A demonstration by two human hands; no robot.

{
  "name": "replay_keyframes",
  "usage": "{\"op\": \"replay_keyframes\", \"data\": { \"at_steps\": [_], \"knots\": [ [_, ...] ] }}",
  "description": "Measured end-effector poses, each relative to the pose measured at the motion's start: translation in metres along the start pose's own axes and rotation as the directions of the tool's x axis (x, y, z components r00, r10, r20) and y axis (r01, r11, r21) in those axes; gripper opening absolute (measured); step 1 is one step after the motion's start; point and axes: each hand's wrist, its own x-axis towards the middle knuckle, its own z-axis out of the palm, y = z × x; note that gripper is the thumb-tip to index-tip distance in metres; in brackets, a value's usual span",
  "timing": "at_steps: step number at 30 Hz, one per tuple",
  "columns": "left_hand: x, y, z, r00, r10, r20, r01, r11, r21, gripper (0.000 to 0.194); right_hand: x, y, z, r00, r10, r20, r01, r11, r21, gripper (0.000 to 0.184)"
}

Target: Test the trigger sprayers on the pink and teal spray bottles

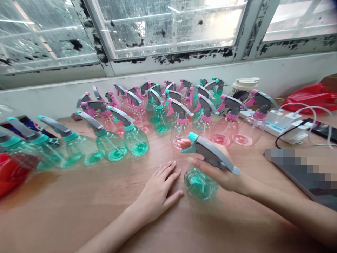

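A clear green spray bottle (pixel 201 188) with a grey and teal trigger head is in my right hand (pixel 223 172), whose fingers wrap round its neck below the trigger head. Its base is close to the tabletop; whether it touches, I cannot tell. Just left of that bottle, my left hand (pixel 160 189) lies flat on the wooden table (pixel 105 207), fingers stretched out and holding nothing. Beyond my hands stand several more green spray bottles (pixel 137 142) on the left and pink spray bottles (pixel 225 131) towards the right.
At the right are a white power strip (pixel 286 126) with plugs and cables, a dark flat device (pixel 297 175), partly pixelated, and a red plastic bag (pixel 310 98). A lidded cup (pixel 244 86) stands by the window wall. Another red bag (pixel 12 175) is at the left edge.
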Motion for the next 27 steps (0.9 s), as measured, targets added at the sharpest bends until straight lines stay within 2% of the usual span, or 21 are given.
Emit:
{"op": "replay_keyframes", "data": {
  "at_steps": [4,10,15,22,27],
  "knots": [
    [0.0,0.0,0.0,1.0,-0.006,0.013,0.006,1.0,0.005,0.053,0.0,0.003,-0.001,0.999,-0.016,0.038,0.013,0.998,0.066,0.031],
    [0.0,0.0,0.001,1.0,-0.004,-0.001,0.004,1.0,-0.011,0.053,0.004,0.0,-0.006,0.991,0.084,0.104,-0.082,0.996,-0.028,0.016],
    [-0.001,0.0,0.0,1.0,-0.005,0.003,0.005,1.0,-0.002,0.053,0.008,-0.003,-0.011,0.985,0.031,0.172,-0.019,0.997,-0.071,0.006],
    [-0.001,0.001,0.0,1.0,-0.012,0.005,0.012,1.0,0.006,0.053,0.006,-0.006,-0.012,0.993,0.016,0.12,0.002,0.988,-0.152,0.019],
    [0.0,0.002,-0.001,1.0,-0.022,0.005,0.022,1.0,-0.005,0.052,0.007,-0.002,-0.012,0.994,0.01,0.111,0.0,0.996,-0.089,0.019]
  ]
}}
